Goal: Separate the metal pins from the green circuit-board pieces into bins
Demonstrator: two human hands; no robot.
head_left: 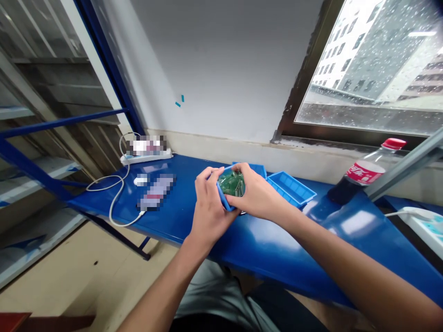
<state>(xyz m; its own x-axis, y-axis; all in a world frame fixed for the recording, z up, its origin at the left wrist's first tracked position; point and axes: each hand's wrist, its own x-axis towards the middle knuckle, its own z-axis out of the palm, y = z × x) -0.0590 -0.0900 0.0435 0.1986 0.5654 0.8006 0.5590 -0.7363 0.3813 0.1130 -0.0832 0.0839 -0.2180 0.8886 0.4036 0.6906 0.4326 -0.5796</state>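
My left hand [206, 205] and my right hand [255, 192] are both closed around a small blue tray [222, 196] that holds a green circuit board [231, 183]. The tray is tilted up off the blue table [263, 240], just above its middle. My left fingers curl over the tray's near left edge and my right fingers wrap its right side, with the thumb by the board. Part of the board is hidden by my fingers.
A second blue tray [292, 186] lies to the right, another behind my hands. A cola bottle [363, 174] stands at the right by the window. A white power strip [147, 157], a white cable [116, 193] and a blurred flat object [156, 191] lie at the left.
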